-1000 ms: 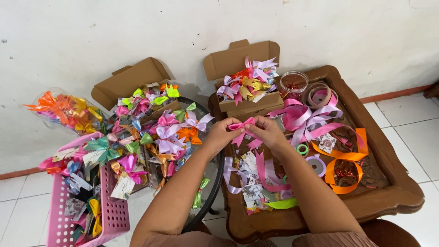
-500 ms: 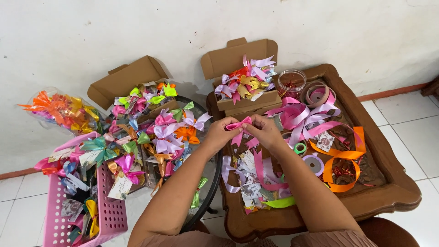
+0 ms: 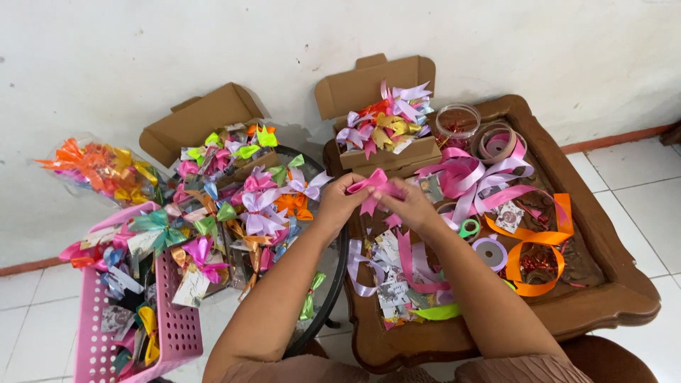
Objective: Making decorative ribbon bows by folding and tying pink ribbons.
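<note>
The pink ribbon bow (image 3: 374, 186) between the fingers is of smooth satin-like ribbon with a soft shine. The loose ribbons (image 3: 468, 177) on the table, pink, lilac and orange, have the same glossy, smooth surface. The low table (image 3: 610, 298) is of dark brown wood, polished, with a mild gloss on its carved rim. The two open boxes (image 3: 198, 120) are of plain brown cardboard, matt and a little rough. The basket (image 3: 170, 330) at the left is of pink plastic with a grid of small holes, slightly shiny. The wall (image 3: 142, 50) is white, painted, matt and uneven. The floor tiles (image 3: 638, 191) are white and glossy
</note>
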